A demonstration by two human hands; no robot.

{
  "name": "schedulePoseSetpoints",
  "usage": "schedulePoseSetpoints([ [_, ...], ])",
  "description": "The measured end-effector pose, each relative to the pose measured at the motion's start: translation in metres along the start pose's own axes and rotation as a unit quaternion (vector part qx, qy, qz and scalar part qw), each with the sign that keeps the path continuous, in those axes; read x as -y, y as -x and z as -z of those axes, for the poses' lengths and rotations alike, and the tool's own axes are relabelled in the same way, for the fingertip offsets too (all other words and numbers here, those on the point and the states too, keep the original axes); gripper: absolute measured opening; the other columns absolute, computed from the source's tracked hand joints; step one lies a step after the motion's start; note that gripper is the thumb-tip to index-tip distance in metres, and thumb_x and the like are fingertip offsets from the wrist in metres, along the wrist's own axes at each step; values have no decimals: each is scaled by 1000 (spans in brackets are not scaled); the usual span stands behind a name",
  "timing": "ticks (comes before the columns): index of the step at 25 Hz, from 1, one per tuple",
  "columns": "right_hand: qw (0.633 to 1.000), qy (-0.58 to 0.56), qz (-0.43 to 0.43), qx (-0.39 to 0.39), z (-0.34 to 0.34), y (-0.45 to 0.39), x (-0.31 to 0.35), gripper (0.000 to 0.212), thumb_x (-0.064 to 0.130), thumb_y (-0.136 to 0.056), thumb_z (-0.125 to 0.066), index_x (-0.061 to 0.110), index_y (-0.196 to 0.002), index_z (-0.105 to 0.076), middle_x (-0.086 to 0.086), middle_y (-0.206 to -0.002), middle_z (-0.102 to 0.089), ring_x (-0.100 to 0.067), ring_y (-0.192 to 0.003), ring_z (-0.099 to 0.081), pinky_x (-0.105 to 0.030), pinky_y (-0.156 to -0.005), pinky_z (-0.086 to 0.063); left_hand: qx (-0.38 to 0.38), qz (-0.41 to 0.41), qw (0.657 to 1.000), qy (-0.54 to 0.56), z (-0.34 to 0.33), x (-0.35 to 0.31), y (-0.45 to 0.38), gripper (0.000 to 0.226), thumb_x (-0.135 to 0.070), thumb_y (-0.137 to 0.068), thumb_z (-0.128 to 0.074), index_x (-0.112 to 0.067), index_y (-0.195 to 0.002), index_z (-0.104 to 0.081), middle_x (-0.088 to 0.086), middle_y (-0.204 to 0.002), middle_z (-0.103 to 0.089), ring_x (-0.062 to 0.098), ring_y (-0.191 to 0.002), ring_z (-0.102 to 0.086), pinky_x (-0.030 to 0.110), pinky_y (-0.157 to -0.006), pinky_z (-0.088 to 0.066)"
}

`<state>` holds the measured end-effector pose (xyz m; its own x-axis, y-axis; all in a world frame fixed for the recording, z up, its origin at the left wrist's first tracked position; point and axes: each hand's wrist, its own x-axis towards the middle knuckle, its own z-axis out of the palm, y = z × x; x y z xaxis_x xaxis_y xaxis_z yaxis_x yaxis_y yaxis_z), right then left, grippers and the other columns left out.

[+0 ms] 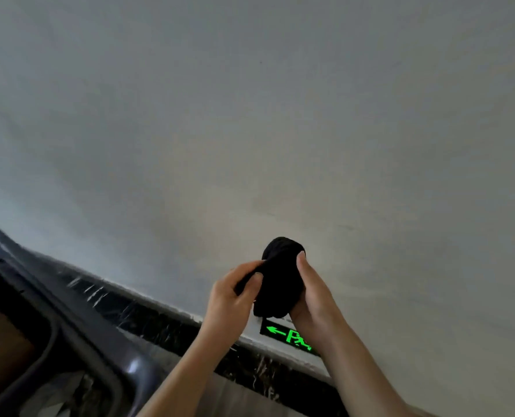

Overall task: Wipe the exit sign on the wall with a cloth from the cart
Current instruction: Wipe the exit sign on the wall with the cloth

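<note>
A bunched black cloth [277, 278] is held up in front of the pale wall [250, 115]. My left hand [232, 299] pinches its left side with thumb and fingers. My right hand [313, 293] cups its right side, thumb resting on top. Low on the wall, just below the cloth and hands, sits the exit sign [283, 334], a dark panel with a glowing green arrow and running figure. My right wrist hides the sign's right part.
A dark marble skirting [124, 305] runs along the foot of the wall. The grey cart [78, 335] fills the lower left corner, with a brown item [3, 347] inside it.
</note>
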<state>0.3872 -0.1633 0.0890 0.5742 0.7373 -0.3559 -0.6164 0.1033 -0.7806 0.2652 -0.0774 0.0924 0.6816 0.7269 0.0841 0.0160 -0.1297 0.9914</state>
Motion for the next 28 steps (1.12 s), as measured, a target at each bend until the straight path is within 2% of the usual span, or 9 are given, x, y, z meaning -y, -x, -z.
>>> schedulePoseSetpoints([
  [4,997,-35,38,-50,76,15,16,61,36,-67,-80,7,-117,-61,-17,-108,-73,-31,-97,-70,-38,-68,-58,94,17,995,-30,-78,11,-3,33,-11,-102,-53,-41,-104,-68,-6,-112,-70,2,-106,-65,23,-91,-56],
  [7,992,-3,39,-124,130,9,5,41,27,-76,-76,9,-111,-64,-18,-104,-73,-32,-92,-72,-46,-68,-59,135,61,989,13,-122,42,-4,29,-16,-104,-49,-31,-105,-74,-3,-106,-75,7,-104,-69,22,-85,-58],
  [9,986,-2,44,-158,161,-3,-14,32,24,-80,-72,10,-108,-67,-17,-103,-73,-31,-91,-72,-47,-71,-59,128,83,988,27,-141,74,-7,27,-14,-103,-52,-27,-101,-75,-4,-98,-77,10,-97,-71,21,-78,-58],
  [12,986,-28,45,-156,200,-24,-50,22,20,-81,-69,14,-103,-70,-16,-100,-75,-31,-89,-72,-37,-62,-57,105,90,990,22,-159,134,-11,20,-9,-99,-58,-21,-97,-75,-2,-93,-76,16,-92,-72,26,-77,-60],
  [14,987,-45,40,-149,226,-44,-80,22,19,-78,-70,17,-100,-72,-15,-97,-75,-31,-86,-73,-37,-59,-57,109,70,992,-5,-167,182,-17,21,-8,-99,-59,-23,-97,-74,-4,-92,-76,14,-92,-71,26,-77,-59],
  [20,990,-109,41,-86,289,-115,-170,42,29,-72,-68,21,-113,-68,-15,-108,-73,-29,-92,-72,-37,-60,-56,115,-142,970,-161,-183,313,-44,17,-27,-95,-56,-29,-104,-71,-20,-99,-68,2,-97,-66,14,-78,-53],
  [24,984,-153,76,-40,324,-157,-220,45,31,-80,-63,23,-124,-61,-16,-118,-69,-33,-105,-67,-42,-73,-57,124,-252,940,-194,-189,382,-69,21,-27,-93,-56,-22,-105,-72,-15,-103,-69,3,-96,-66,20,-80,-55],
  [26,980,-179,77,-28,338,-170,-236,50,33,-82,-61,20,-131,-55,-17,-123,-66,-34,-108,-66,-42,-74,-56,50,-364,890,-269,-190,396,-89,28,-25,-93,-52,-15,-108,-74,-4,-116,-69,12,-109,-64,31,-90,-55],
  [28,975,-205,86,-6,353,-177,-250,55,32,-83,-62,16,-134,-51,-19,-126,-64,-36,-109,-64,-42,-75,-57,-40,-470,807,-355,-188,398,-119,37,-22,-93,-51,-10,-123,-70,8,-136,-62,27,-129,-53,40,-107,-43],
])
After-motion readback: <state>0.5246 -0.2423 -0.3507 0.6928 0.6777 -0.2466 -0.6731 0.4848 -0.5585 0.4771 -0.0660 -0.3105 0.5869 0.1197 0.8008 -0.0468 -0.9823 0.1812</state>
